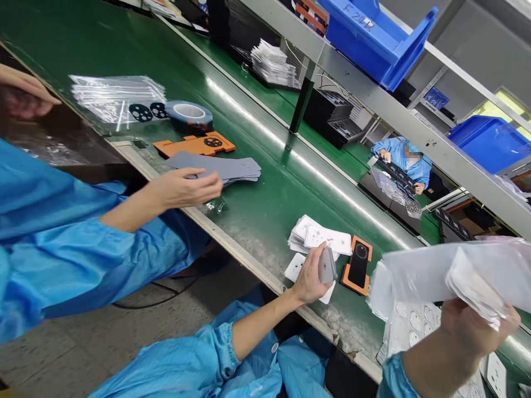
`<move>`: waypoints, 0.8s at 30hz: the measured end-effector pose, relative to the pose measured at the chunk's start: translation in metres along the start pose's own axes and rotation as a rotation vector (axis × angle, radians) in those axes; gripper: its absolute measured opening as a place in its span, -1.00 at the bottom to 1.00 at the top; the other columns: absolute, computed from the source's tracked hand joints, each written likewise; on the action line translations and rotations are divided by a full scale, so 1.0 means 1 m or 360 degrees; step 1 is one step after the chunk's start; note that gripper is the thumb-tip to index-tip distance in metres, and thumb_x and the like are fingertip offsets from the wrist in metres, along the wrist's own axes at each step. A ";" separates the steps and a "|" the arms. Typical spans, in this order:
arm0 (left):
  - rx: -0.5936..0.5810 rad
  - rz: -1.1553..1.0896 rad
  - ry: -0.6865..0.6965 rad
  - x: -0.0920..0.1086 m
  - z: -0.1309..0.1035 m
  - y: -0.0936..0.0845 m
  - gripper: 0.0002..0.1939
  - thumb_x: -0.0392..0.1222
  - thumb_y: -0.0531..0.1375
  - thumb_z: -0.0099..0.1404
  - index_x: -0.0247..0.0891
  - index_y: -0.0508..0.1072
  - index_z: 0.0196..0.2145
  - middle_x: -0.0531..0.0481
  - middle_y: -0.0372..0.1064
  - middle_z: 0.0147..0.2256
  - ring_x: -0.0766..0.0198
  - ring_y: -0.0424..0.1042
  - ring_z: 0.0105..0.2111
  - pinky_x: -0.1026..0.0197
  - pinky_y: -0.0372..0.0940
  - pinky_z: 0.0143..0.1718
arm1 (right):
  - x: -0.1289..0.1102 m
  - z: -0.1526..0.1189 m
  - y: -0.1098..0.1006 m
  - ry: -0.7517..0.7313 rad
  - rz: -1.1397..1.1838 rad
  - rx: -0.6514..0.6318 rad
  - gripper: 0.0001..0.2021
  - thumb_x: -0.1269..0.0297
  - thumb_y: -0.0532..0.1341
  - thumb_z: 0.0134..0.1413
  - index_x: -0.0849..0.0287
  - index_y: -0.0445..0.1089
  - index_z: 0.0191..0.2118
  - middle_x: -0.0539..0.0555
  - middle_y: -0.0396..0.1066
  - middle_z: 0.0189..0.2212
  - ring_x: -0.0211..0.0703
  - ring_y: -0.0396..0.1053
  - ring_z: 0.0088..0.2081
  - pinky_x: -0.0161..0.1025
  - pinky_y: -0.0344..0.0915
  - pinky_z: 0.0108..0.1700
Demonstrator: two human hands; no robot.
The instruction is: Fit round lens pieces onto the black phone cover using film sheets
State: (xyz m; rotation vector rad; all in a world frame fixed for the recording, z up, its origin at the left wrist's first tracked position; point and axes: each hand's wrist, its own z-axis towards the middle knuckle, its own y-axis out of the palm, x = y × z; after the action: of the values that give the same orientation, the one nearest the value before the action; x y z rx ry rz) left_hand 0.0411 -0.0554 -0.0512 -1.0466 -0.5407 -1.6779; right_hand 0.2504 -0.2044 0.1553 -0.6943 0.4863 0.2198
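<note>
My left hand [312, 275] is closed around a small stack of grey phone-shaped sheets [327, 266], tilted above the bench. Under and beside it lie white phone-shaped cards with round holes [329, 239], some in a pile and a few loose. Just right of them sits an orange fixture [352, 285] with a black phone [358, 264] in it. Raised at the right, my right hand [477, 326] grips a bunch of translucent plastic film [477, 284], blurred by motion. Below that film are sheets of round stickers [415, 320].
At left, a co-worker's hand [186, 188] reaches over grey sheets [232, 167]. An orange fixture [186, 146], a tape roll [189, 115] and clear bags [112, 97] lie beyond. Blue bins [369, 38] sit on the rack above; another worker [404, 160] sits across the line.
</note>
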 end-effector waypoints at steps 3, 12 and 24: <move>-0.0010 0.0019 0.0006 0.000 0.001 0.000 -0.10 -0.12 0.33 0.18 -0.25 -0.04 0.34 -0.33 0.17 0.11 -0.12 0.30 0.11 -0.16 0.32 0.10 | 0.041 -0.001 -0.015 0.0279 0.0310 0.0177 -0.64 -0.05 0.12 0.22 0.02 0.44 -0.48 0.01 0.32 -0.71 -0.04 0.41 -0.55 -0.14 0.37 -0.54; 0.0040 0.0155 0.0019 -0.001 0.003 0.002 -0.21 -0.07 0.30 0.24 -0.26 0.04 0.30 -0.31 0.20 0.12 -0.11 0.28 0.15 -0.14 0.29 0.14 | 0.171 -0.055 0.041 0.1270 -0.0352 -0.0527 -0.67 0.03 0.29 0.13 0.23 0.39 -0.43 -0.05 0.39 -0.56 -0.26 0.39 -0.50 -0.25 0.36 -0.35; 0.0002 0.0161 0.0025 0.005 0.004 0.003 -0.25 -0.10 0.29 0.25 -0.25 0.04 0.28 -0.28 0.21 0.09 -0.08 0.30 0.13 -0.13 0.29 0.13 | 0.166 -0.063 0.066 0.1306 -0.1277 -0.0237 -0.38 0.19 0.34 -0.06 0.42 0.22 0.08 0.57 0.29 0.04 0.39 0.31 0.09 0.04 0.26 0.01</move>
State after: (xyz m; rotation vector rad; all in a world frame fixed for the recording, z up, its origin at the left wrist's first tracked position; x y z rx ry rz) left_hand 0.0445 -0.0562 -0.0448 -1.0425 -0.4710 -1.5955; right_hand 0.3492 -0.1907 -0.0060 -1.0662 0.9269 -0.8250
